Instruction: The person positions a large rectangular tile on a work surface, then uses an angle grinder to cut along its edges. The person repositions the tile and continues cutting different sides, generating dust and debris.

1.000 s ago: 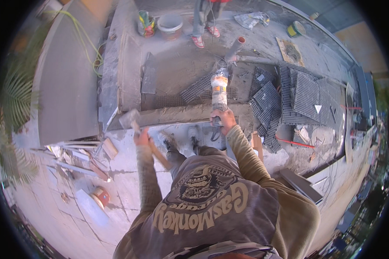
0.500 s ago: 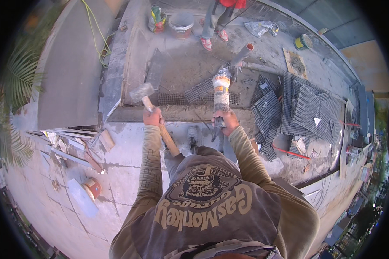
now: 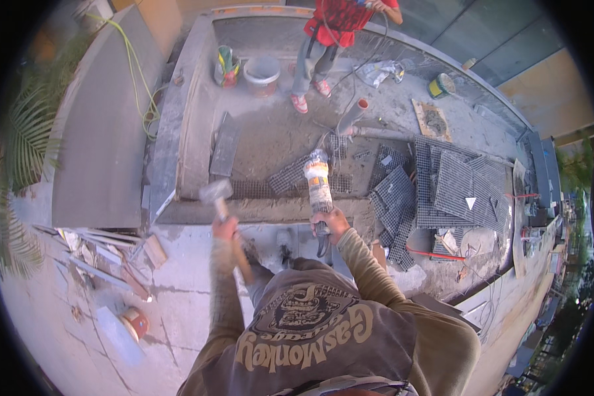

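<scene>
My left hand (image 3: pixel 225 228) is closed around the wooden handle of a hammer (image 3: pixel 216 191). Its blocky grey head points away from me, and the handle's end reaches back past my wrist. In my right hand (image 3: pixel 332 223) is the rear end of a dusty, whitish power tool with an orange label, which looks like an angle grinder (image 3: pixel 318 181). The tool stretches away from me over the sunken bed, above strips of black mosaic tile (image 3: pixel 290 174). Dust and blur hide the detail of its far end.
A pile of dark mosaic sheets (image 3: pixel 465 181) lies to the right, near an upright pipe (image 3: pixel 354 115). A person in red (image 3: pixel 330 30) stands beyond, holding a cable, beside a bucket (image 3: pixel 262 74). Scrap boards (image 3: pixel 105 257) lie at left. A low ledge (image 3: pixel 264 212) crosses before me.
The view has tilted up, showing more of the person in red. Both tools appear lower and slightly left in the picture, still in my hands. The left hand and hammer are now blurred.
</scene>
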{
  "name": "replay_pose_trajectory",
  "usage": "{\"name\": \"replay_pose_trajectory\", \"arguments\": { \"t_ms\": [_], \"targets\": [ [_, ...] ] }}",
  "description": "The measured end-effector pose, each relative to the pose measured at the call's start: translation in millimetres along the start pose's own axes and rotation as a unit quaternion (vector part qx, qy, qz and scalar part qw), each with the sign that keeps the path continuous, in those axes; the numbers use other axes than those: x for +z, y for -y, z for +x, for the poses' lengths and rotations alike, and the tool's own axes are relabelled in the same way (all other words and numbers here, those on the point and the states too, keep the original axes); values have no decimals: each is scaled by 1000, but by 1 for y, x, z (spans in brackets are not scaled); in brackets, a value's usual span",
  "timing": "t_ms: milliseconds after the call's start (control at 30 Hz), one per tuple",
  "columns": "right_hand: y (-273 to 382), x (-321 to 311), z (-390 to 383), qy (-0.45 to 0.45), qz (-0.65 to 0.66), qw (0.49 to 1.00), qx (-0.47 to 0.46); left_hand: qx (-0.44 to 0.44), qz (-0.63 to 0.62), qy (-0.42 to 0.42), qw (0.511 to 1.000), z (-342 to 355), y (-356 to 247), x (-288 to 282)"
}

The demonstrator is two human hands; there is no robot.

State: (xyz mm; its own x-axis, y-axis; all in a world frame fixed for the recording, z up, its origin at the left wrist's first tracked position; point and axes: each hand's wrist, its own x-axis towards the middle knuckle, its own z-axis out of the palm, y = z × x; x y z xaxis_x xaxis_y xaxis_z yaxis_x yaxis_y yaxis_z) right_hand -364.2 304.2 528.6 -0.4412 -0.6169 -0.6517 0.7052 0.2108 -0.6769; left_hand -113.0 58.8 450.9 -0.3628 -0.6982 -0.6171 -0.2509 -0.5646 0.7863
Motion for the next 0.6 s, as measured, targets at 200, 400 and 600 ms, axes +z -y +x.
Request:
{"name": "replay_pose_trajectory", "arguments": {
  "t_ms": [200,400,600],
  "targets": [
    [8,-13,7,-51,22,998,-13,-57,92,-103,989,-35,49,-127],
    [16,-23,6,-39,44,997,-47,-162,7,-144,976,-92,119,-162],
    [20,-12,7,-57,45,995,-61,-173,-90,-161,967,-125,145,-161]
  ]
}}
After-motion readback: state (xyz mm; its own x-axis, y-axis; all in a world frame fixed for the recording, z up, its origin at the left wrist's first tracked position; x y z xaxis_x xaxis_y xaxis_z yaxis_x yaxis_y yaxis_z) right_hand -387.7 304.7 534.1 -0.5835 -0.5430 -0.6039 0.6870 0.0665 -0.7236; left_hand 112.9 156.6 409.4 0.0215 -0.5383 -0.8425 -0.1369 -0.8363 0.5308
